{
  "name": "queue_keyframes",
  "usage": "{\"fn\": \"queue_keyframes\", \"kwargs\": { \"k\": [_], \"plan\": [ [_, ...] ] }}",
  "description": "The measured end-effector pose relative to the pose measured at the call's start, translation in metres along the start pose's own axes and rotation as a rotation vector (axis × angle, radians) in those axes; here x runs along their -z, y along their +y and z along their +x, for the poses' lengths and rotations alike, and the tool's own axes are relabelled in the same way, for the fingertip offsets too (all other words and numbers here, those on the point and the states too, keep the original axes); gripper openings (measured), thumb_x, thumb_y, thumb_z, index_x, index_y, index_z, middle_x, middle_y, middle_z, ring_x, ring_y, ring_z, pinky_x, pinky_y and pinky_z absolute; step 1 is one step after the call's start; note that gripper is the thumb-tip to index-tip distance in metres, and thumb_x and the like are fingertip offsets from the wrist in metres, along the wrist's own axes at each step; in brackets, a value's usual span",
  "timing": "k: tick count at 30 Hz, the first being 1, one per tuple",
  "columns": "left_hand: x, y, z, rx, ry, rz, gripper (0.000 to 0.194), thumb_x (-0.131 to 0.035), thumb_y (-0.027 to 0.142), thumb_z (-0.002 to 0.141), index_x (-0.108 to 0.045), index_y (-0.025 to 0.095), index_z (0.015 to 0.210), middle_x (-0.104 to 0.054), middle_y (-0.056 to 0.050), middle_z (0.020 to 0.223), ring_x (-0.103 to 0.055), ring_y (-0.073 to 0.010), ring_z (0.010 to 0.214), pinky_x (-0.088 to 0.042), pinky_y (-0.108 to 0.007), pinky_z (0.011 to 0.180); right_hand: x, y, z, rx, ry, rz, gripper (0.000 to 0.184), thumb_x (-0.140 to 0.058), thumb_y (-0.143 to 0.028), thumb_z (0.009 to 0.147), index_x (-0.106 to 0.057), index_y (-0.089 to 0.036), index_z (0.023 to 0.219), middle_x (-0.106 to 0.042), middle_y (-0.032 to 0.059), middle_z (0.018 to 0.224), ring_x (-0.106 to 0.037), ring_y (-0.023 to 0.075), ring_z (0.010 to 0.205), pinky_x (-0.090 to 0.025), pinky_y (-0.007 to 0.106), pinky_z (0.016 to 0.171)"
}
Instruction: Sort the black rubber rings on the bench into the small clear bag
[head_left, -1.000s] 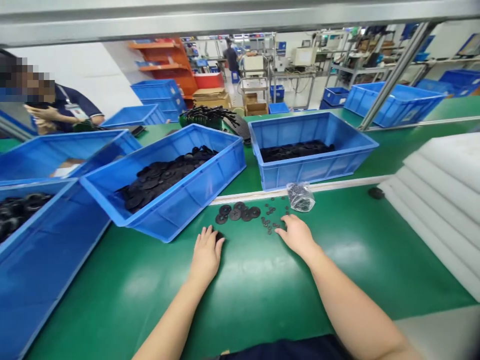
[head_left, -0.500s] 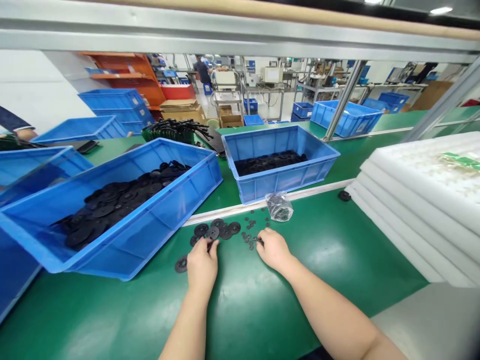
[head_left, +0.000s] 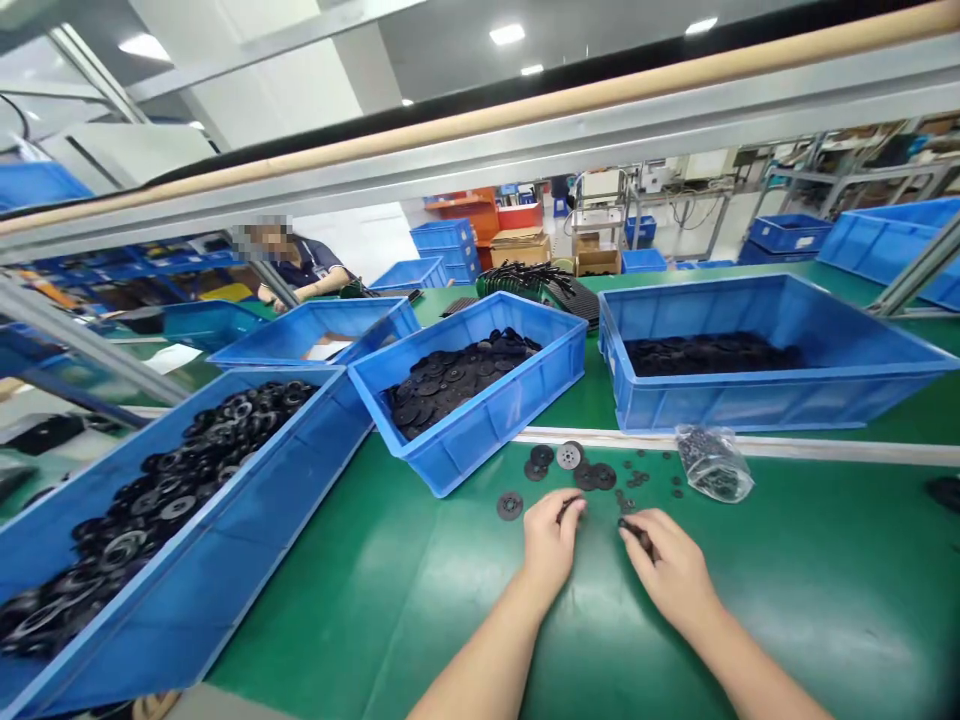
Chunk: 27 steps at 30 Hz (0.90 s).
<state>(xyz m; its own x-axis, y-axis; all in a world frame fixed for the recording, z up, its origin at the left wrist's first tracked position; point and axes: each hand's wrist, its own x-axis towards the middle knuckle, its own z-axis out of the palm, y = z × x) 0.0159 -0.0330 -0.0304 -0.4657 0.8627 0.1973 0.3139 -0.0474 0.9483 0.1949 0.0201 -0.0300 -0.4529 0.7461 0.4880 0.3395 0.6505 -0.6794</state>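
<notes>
My left hand (head_left: 551, 540) rests on the green table (head_left: 420, 600) with its fingers closed round a black disc. My right hand (head_left: 671, 570) is beside it, its fingertips pinching a small black part. Just beyond the hands lie a few black discs (head_left: 581, 468) and several small black washers (head_left: 637, 478). One disc (head_left: 510, 505) lies apart, to the left of my left hand. A clear plastic bag of small black parts (head_left: 712, 463) sits to the right of the discs.
Three blue bins of black discs stand behind and to the left: the near left bin (head_left: 150, 540), the middle bin (head_left: 472, 390) and the right bin (head_left: 757, 365). A seated person (head_left: 300, 265) works at the far left. A metal frame rail (head_left: 480, 140) crosses overhead.
The camera has swung left and tilted up. Both hands have drawn closer together; the left has lifted a disc and the right has pinched a small part.
</notes>
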Motion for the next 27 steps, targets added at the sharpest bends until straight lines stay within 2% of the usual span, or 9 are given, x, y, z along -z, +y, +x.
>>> {"fn": "queue_keyframes", "kwargs": {
  "k": [2,6,8,11,13,15,18,23,27],
  "plan": [
    [-0.009,0.008,-0.007,0.178,-0.096,-0.196,0.032,-0.063,0.051,0.087,-0.07,0.02,0.088,-0.067,-0.004,0.067,-0.05,-0.0129,0.043,-0.043,-0.029,0.047,-0.001,-0.009,-0.001,0.023,0.019,0.028,0.018,-0.054,-0.031,0.095,-0.069,-0.023,0.098,-0.07,0.0087,0.09,-0.066,0.0195,0.074,-0.056,0.033,0.068],
    [-0.018,0.017,-0.013,0.457,-0.259,-0.616,0.054,-0.063,0.07,0.078,-0.067,0.016,0.086,-0.064,-0.004,0.068,-0.037,-0.006,0.04,-0.019,-0.02,0.038,-0.002,-0.014,0.0,0.023,0.071,0.059,0.016,-0.053,-0.025,0.094,-0.068,-0.022,0.096,-0.068,0.0076,0.086,-0.065,0.0184,0.075,-0.056,0.031,0.066],
    [-0.016,0.016,-0.01,0.586,-0.304,-0.794,0.055,-0.069,0.066,0.074,-0.067,0.014,0.092,-0.062,-0.004,0.073,-0.041,-0.0065,0.047,-0.019,-0.018,0.04,-0.001,-0.011,0.002,0.007,0.114,0.056,0.014,-0.054,-0.024,0.093,-0.068,-0.021,0.096,-0.067,0.0064,0.084,-0.063,0.0166,0.069,-0.054,0.029,0.062],
    [-0.009,0.015,-0.002,0.709,-0.331,-0.87,0.051,-0.086,0.046,0.063,-0.064,0.016,0.098,-0.056,0.001,0.07,-0.043,-0.0063,0.052,-0.022,-0.016,0.041,0.001,-0.01,0.005,-0.011,0.162,0.058,0.012,-0.055,-0.022,0.092,-0.067,-0.021,0.096,-0.065,0.0051,0.083,-0.059,0.0145,0.064,-0.052,0.027,0.058],
    [-0.006,0.015,0.0,0.721,-0.334,-0.839,0.054,-0.091,0.038,0.058,-0.062,0.018,0.1,-0.05,0.006,0.065,-0.039,-0.0047,0.049,-0.021,-0.015,0.04,0.002,-0.013,0.004,-0.009,0.163,0.076,0.012,-0.056,-0.02,0.091,-0.067,-0.021,0.095,-0.065,0.0045,0.083,-0.058,0.0142,0.063,-0.051,0.027,0.058],
    [-0.006,0.016,-0.002,0.695,-0.357,-0.793,0.053,-0.091,0.042,0.059,-0.062,0.018,0.097,-0.048,0.007,0.061,-0.039,-0.0047,0.048,-0.027,-0.015,0.039,0.001,-0.017,0.003,0.002,0.15,0.097,0.012,-0.056,-0.02,0.089,-0.067,-0.022,0.095,-0.065,0.0039,0.082,-0.059,0.0146,0.065,-0.051,0.027,0.059],
    [-0.012,0.015,-0.008,0.613,-0.373,-0.673,0.049,-0.086,0.053,0.064,-0.059,0.018,0.085,-0.055,0.003,0.062,-0.053,-0.0107,0.054,-0.042,-0.018,0.042,-0.003,-0.02,-0.001,0.014,0.114,0.101,0.012,-0.058,-0.021,0.087,-0.067,-0.023,0.094,-0.065,0.0037,0.082,-0.06,0.0156,0.067,-0.052,0.027,0.062],
    [-0.016,0.003,-0.01,0.559,-0.37,-0.566,0.052,-0.086,0.055,0.063,-0.055,0.021,0.087,-0.06,0.003,0.061,-0.057,-0.0154,0.052,-0.048,-0.024,0.038,-0.011,-0.014,-0.005,-0.024,-0.06,-0.049,0.01,-0.061,-0.02,0.084,-0.068,-0.022,0.092,-0.064,0.0027,0.08,-0.061,0.0163,0.071,-0.052,0.027,0.067],
    [-0.013,0.002,-0.004,0.638,-0.391,-0.587,0.064,-0.087,0.055,0.061,-0.063,0.019,0.107,-0.07,-0.002,0.075,-0.069,-0.0224,0.072,-0.064,-0.037,0.063,-0.011,-0.012,-0.004,-0.076,-0.19,-0.186,0.012,-0.062,-0.019,0.086,-0.071,-0.022,0.093,-0.064,0.0029,0.084,-0.062,0.016,0.076,-0.052,0.026,0.071]
  ]
}}
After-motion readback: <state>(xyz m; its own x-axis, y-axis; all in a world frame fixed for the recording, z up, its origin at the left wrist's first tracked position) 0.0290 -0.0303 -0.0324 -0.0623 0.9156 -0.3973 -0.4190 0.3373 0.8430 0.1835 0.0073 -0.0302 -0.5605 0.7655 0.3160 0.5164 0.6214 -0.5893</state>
